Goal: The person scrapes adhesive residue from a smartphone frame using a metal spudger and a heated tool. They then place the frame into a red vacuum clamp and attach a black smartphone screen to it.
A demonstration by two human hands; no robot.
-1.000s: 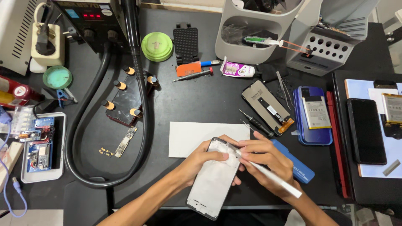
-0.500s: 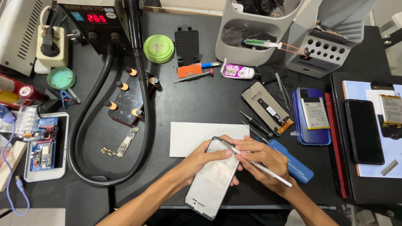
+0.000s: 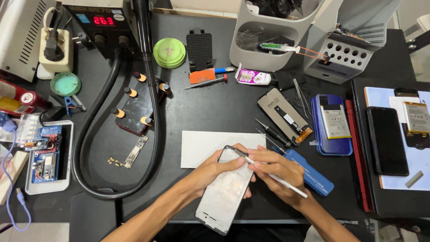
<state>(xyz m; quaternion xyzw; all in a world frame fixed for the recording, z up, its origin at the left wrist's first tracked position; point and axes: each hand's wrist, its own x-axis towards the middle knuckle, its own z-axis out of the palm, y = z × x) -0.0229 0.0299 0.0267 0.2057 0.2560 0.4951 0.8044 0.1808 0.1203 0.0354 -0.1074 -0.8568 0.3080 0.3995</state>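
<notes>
Nearest the camera, the left hand (image 3: 215,172) is gripping a silver phone frame (image 3: 226,190), its fingers clamped around the frame's upper part, thumb lying across the top edge. The frame is lying tilted on the black table (image 3: 215,107), its lower end reaching toward the near edge. The right hand (image 3: 277,172) is holding a thin white tool (image 3: 280,179) like a pen, fingers pinched together on it, the tip touching the frame's top right corner.

Just beyond the hands, a white sheet (image 3: 201,145) is lying under the frame's top end, and a blue box (image 3: 313,175) is sitting just beside the right hand. Farther out, a phone screen assembly (image 3: 284,116) is lying face down, with a blue phone body (image 3: 332,125) showing its battery to the right, and a black phone (image 3: 387,141) beyond that. To the left, a thick black hose (image 3: 85,143) is looping around a small circuit board (image 3: 134,152). At the far edge, a green round tin (image 3: 169,53) and a grey tool rack (image 3: 277,36) are standing.
</notes>
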